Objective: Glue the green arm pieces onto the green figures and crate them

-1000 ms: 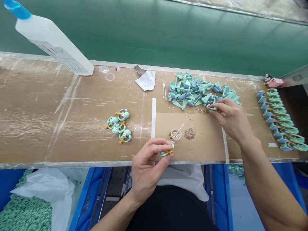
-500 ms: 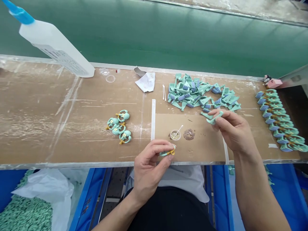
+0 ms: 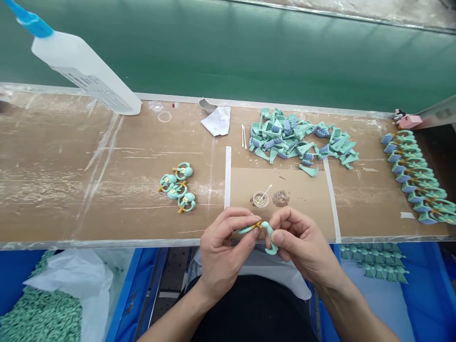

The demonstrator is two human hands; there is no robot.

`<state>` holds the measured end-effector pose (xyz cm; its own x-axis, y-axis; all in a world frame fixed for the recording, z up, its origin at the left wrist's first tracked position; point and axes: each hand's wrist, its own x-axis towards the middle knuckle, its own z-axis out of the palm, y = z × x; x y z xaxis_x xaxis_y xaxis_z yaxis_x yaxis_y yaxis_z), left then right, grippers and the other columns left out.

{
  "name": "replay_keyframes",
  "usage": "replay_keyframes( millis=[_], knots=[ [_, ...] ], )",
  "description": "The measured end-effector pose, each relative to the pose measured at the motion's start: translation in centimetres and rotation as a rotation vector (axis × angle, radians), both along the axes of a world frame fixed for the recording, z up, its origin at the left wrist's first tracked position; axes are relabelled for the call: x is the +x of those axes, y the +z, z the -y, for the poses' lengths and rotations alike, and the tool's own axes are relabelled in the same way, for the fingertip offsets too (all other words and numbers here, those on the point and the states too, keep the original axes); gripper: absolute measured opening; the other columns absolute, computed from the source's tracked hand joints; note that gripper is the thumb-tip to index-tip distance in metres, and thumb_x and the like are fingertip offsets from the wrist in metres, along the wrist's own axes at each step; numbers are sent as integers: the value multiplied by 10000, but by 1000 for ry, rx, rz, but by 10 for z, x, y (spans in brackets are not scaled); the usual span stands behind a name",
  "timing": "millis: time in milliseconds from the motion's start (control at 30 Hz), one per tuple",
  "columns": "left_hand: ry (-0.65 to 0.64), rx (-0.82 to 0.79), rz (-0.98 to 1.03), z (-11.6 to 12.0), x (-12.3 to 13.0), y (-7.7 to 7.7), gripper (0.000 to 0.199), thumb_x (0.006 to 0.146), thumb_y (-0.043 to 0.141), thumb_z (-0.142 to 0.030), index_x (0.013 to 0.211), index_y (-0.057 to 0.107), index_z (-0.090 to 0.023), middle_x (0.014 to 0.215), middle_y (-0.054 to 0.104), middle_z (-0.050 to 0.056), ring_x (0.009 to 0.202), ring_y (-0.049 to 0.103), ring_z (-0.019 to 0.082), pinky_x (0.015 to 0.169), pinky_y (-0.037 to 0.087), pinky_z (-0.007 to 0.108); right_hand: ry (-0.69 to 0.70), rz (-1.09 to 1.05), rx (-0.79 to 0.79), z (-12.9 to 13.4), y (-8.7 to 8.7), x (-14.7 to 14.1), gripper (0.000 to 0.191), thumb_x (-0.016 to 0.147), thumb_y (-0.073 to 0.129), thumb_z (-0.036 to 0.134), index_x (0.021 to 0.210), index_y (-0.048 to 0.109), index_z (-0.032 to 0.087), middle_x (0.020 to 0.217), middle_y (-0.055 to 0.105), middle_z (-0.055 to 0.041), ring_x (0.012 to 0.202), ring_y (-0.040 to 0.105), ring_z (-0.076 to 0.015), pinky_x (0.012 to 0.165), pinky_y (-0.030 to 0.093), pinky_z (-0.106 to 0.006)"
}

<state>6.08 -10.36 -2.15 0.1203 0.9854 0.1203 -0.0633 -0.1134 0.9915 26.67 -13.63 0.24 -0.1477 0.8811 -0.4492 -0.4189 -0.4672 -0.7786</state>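
Observation:
My left hand [image 3: 226, 249] pinches a small figurine part [image 3: 246, 230], teal with a mustard-yellow end that points right; my fingers cover much of it. Between the fingertips of my right hand [image 3: 304, 244] is a curved teal plastic piece [image 3: 269, 240]. Its upper end sits at the yellow end of the other part; whether the two are joined I cannot tell. Just beyond my hands stands a small round dish [image 3: 255, 202] with a cotton swab [image 3: 266, 191] leaning in it. A brown stain [image 3: 281, 198] lies to its right.
A pile of teal and purple pieces [image 3: 281, 135] lies at the back. Several teal figurines [image 3: 185, 200] are at left, and a row of assembled ones [image 3: 415, 175] at right. A white bottle [image 3: 89, 71] stands back left. Blue bins [image 3: 123, 299] flank me below the table edge.
My right hand has come from beside the pile, down and left, bringing the curved teal piece to the part in my left hand. A loose teal piece left by the pile shows fully.

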Motion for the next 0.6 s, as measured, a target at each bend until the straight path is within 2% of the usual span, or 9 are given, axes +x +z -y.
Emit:
replay_keyframes(
  millis=[100,233,367,467,600],
  knots=[
    [5,14,0,0,0,1,224,1040,953,-134,1194,984,-294,1126,869,82,998,847,213,902,707,308,10,7,1,4,-3,1,292,1051,1020,429,1101,834,209,863,830,-29,637,595,-109,592,440,-226],
    [14,70,-18,0,0,3,234,1039,945,-121,1202,980,-286,1111,871,79,998,853,209,889,712,288,1,10,-23,5,-3,-4,356,1029,1033,479,1072,814,202,845,825,-39,625,607,-122,573,431,-234],
    [9,192,-103,1,-1,6,311,1024,938,-67,1248,961,-282,1156,875,68,974,861,184,875,712,257,-37,-30,-58,4,0,-11,462,1023,1025,561,953,751,195,740,781,-16,522,475,-75,525,347,-216],
    [10,288,-186,4,-2,11,344,1031,913,-23,1282,933,-258,1191,874,65,1000,869,177,931,718,261,-55,-97,-79,3,3,-15,511,996,1046,571,899,712,196,683,756,-10,504,391,-57,504,270,-199],
    [-2,378,-270,6,-3,19,361,1043,854,47,1291,892,-213,1198,877,69,1012,852,174,946,709,282,-35,-170,-88,4,4,-16,517,1005,1042,557,883,684,205,675,766,-19,499,321,-48,498,246,-192]
  ],
)
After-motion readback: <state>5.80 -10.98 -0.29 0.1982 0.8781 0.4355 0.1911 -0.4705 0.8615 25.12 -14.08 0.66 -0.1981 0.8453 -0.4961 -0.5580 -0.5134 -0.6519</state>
